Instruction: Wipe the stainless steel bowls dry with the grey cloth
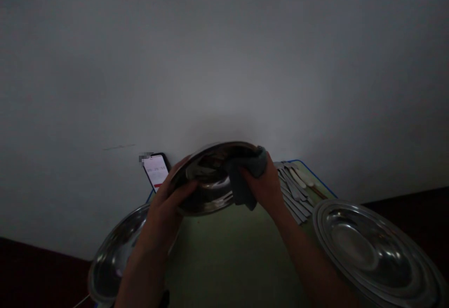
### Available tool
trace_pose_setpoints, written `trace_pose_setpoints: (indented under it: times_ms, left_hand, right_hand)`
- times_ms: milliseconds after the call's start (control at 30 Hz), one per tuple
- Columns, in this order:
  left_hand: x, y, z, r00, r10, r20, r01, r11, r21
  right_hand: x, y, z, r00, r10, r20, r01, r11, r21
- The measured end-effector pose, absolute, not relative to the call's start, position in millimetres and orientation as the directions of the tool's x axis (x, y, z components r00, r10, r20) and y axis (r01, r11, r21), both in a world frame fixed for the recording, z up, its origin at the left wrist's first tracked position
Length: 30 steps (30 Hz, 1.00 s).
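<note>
A shiny metal bowl is held up, tilted, above the middle of the green table. My left hand grips its left side, the thumb inside the bowl and the other fingers hidden behind it. A dark grey cloth is bunched in my right hand, which presses it over the bowl's right rim and inner wall. Part of the cloth hangs down below my fingers.
Another metal bowl stands at the left, partly behind my left forearm. Stacked metal bowls sit at the right edge. Several pieces of flat cutlery lie at the back right. A lit phone leans against the grey wall. The green table has a blue edge.
</note>
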<state>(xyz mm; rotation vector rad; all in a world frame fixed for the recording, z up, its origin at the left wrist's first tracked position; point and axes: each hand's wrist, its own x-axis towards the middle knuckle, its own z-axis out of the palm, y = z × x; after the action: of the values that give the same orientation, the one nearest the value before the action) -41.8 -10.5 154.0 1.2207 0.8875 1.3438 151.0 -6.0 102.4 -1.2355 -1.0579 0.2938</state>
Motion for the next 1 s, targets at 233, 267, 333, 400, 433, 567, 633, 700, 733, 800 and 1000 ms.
trace_pose_setpoints:
  times_ms: [233,267,333,400,433,567,633,700,733,800,1000]
  left_hand:
    - [-12,-23,142,0.084,0.945,0.316,-0.286,-0.281,0.916]
    - [-7,-25,138,0.091,0.942,0.321,-0.294,-0.283,0.913]
    - [2,-27,129,0.053,0.933,0.356,-0.302,-0.325,0.896]
    - [5,-27,124,0.052,0.927,0.372,-0.303,-0.34,0.89]
    - [4,-26,124,0.071,0.928,0.366,-0.306,-0.329,0.893]
    - [-14,-22,140,0.133,0.93,0.342,-0.296,-0.292,0.91]
    - [-26,-20,151,0.128,0.948,0.292,-0.252,-0.254,0.934]
    - [-35,-20,159,0.144,0.951,0.274,-0.173,-0.249,0.953]
    - [-37,-20,161,0.16,0.95,0.267,-0.135,-0.247,0.96]
    - [-36,-21,161,0.172,0.947,0.27,-0.103,-0.255,0.961]
    - [-6,-28,145,-0.026,0.905,0.424,-0.3,-0.411,0.861]
  right_hand:
    - [126,4,87,0.742,0.631,0.228,-0.079,0.42,-0.904]
    - [118,4,85,0.729,0.666,0.158,-0.177,0.406,-0.897]
    - [105,3,81,0.653,0.755,0.059,-0.326,0.351,-0.878]
    - [96,2,79,0.558,0.829,0.028,-0.393,0.294,-0.871]
    - [95,1,78,0.521,0.853,0.033,-0.396,0.276,-0.876]
    - [114,0,83,0.508,0.845,0.164,-0.204,0.304,-0.931]
    - [129,0,89,0.544,0.79,0.281,-0.004,0.338,-0.941]
    - [142,-1,96,0.547,0.741,0.39,0.174,0.355,-0.918]
    - [147,-2,99,0.549,0.719,0.426,0.234,0.358,-0.904]
    - [150,-2,101,0.581,0.677,0.452,0.282,0.354,-0.892]
    - [112,1,86,0.671,0.733,0.109,-0.266,0.375,-0.888]
